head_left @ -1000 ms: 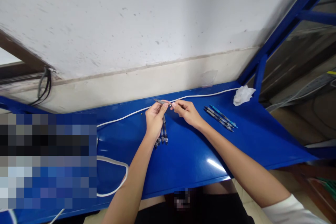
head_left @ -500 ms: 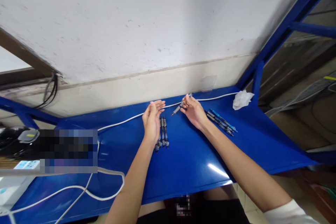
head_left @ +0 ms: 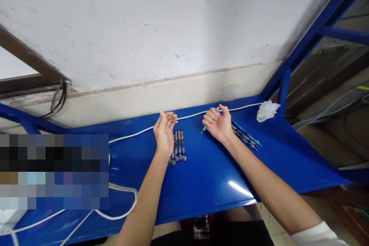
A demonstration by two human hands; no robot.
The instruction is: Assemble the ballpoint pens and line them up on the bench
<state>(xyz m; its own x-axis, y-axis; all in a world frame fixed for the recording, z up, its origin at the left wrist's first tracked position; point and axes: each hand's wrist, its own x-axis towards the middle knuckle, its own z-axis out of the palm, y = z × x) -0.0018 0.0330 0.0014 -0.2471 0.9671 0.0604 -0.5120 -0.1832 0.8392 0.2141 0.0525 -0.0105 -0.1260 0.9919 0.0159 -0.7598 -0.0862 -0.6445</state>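
My right hand (head_left: 218, 122) is closed round a pen (head_left: 204, 128), its tip pointing down to the left and its other end showing by the thumb. Palm turned up, my left hand (head_left: 165, 132) has its fingers stretched out and holds nothing I can see. Beside it, a row of several dark pens (head_left: 180, 146) with grey grips lies on the blue table (head_left: 201, 184); the hand hides some of them. More pens (head_left: 245, 138), one with a light blue barrel (head_left: 247, 131), lie to the right, partly behind my right wrist.
A white cable (head_left: 138, 130) runs along the back of the table by the wall. Crumpled white tissue (head_left: 267, 111) lies at the back right, near the blue frame (head_left: 285, 88). Another white cable loop (head_left: 127, 215) sits at the left, beside a blurred-out area.
My right hand has moved slightly right and curled its fingers round the pen, which it held between the fingertips before. My left hand has shifted slightly left.
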